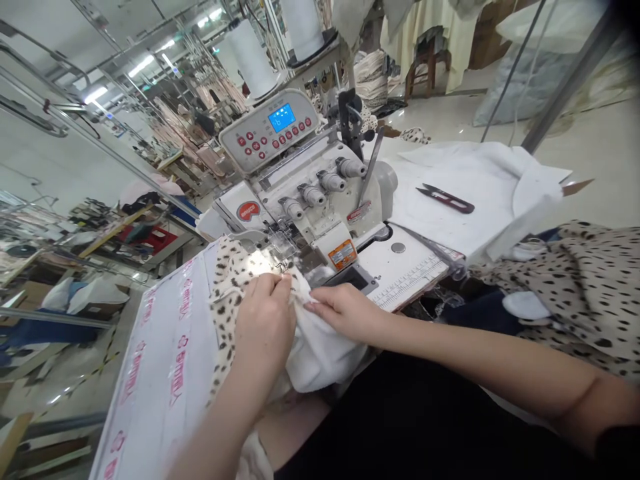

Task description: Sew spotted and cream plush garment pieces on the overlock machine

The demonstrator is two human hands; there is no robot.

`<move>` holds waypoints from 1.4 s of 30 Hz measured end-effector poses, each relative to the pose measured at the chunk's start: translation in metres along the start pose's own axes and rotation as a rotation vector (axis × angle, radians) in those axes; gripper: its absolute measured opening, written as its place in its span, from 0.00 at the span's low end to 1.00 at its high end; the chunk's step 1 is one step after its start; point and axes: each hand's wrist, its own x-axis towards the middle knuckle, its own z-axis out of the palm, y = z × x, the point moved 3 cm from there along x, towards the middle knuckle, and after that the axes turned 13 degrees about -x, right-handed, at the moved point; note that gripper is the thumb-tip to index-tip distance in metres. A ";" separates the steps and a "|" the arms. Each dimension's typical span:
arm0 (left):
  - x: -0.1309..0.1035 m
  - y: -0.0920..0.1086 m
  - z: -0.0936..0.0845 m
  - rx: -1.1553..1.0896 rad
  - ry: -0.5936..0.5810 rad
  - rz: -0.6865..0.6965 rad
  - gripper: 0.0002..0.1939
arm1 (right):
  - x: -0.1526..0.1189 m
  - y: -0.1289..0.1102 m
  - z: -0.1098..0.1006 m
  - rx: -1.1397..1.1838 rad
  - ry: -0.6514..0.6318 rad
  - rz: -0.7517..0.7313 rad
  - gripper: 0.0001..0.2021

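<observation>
An overlock sewing machine (pixel 320 200) with a lit blue screen stands in front of me. Under its lit needle area lies a spotted fabric (pixel 227 287), cream with dark marks, together with plush white fabric (pixel 320 357) that hangs over the table's front edge. My left hand (pixel 267 313) is closed on the fabric close to the presser foot, fingers curled. Just to its right, my right hand (pixel 345 310) pinches the white fabric's edge between thumb and fingers. The exact layers under the left fingers are hidden.
Dark thread snips (pixel 445 199) lie on the white surface right of the machine. More spotted fabric (pixel 590 287) is heaped at the right. Thread cones (pixel 253 60) stand behind the machine. The table's left part (pixel 165 347) has a printed white covering.
</observation>
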 end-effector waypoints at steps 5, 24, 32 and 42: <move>-0.002 0.007 -0.002 -0.019 0.121 -0.087 0.13 | 0.004 0.002 -0.001 0.086 0.005 0.038 0.15; 0.005 0.015 0.000 0.260 -0.032 0.092 0.08 | 0.005 -0.003 0.001 0.106 0.014 0.030 0.16; -0.054 0.015 -0.006 -0.131 0.360 -0.124 0.20 | -0.004 0.002 -0.007 0.118 -0.080 0.071 0.12; -0.116 -0.020 0.006 -0.381 0.351 -0.508 0.08 | -0.028 -0.005 0.003 0.246 -0.170 0.138 0.08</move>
